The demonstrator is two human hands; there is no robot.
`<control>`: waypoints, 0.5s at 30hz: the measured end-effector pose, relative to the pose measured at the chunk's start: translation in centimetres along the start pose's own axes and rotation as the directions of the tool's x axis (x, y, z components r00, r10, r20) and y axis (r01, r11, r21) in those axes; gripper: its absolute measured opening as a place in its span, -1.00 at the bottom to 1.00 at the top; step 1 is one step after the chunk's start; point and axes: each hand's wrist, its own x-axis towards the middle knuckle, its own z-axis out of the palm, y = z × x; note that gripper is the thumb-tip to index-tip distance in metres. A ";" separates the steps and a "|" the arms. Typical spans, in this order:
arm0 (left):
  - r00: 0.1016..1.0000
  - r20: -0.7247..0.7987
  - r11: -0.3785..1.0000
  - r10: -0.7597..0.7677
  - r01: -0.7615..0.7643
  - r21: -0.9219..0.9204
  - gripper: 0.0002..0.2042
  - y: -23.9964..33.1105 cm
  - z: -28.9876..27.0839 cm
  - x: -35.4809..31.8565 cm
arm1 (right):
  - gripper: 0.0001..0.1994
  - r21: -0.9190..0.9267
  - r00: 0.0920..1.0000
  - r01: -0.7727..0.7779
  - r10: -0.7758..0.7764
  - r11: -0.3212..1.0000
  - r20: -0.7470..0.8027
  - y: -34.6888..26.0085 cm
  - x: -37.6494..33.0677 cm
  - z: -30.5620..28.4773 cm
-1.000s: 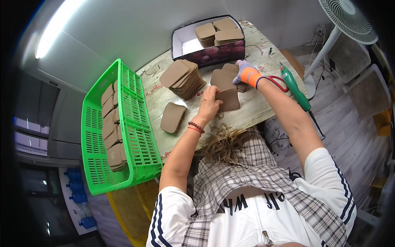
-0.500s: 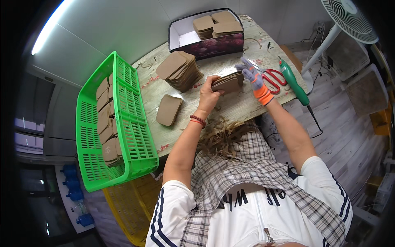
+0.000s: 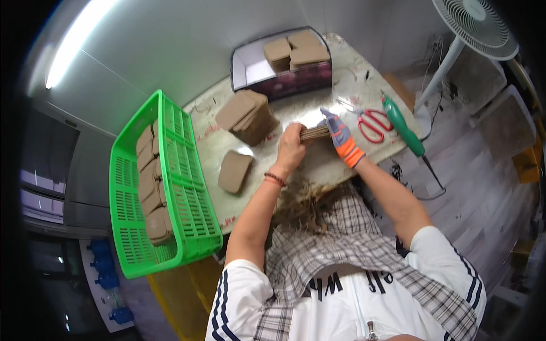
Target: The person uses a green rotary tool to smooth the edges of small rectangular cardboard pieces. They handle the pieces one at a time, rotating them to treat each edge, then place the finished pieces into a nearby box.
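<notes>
Between my hands is a small stack of flat tan pads (image 3: 315, 134) with rounded corners, its layered edge facing up. My bare left hand (image 3: 290, 149) grips the left end. My right hand (image 3: 342, 136), in a grey and orange glove, is closed about the right end, though its thumb is partly hidden. A taller, uneven pile of the same pads (image 3: 250, 116) stands beyond my left hand. Nearer, a low pile of pads (image 3: 234, 170) lies on the table. Red-handled scissors (image 3: 372, 126) rest to the right of my gloved hand.
A green corded hand tool (image 3: 402, 124) lies at the table's right edge. At the back, an open box (image 3: 296, 81) holds pad stacks. On the left, a green plastic basket (image 3: 190, 170) contains more. Brown scraps (image 3: 304, 210) gather on my lap; a fan (image 3: 476, 25) stands right.
The held stack has tipped from showing its broad face to showing its edges. My right hand has closed in on its end; before, its fingers were stretched out. My view has shifted slightly.
</notes>
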 end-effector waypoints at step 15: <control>0.686 0.139 0.153 -0.714 0.348 -0.925 -0.79 -3.0 -7.7 21.7 | -0.73 -0.100 0.949 -0.291 0.274 0.951 -0.156 -3.9 -0.9 -1.1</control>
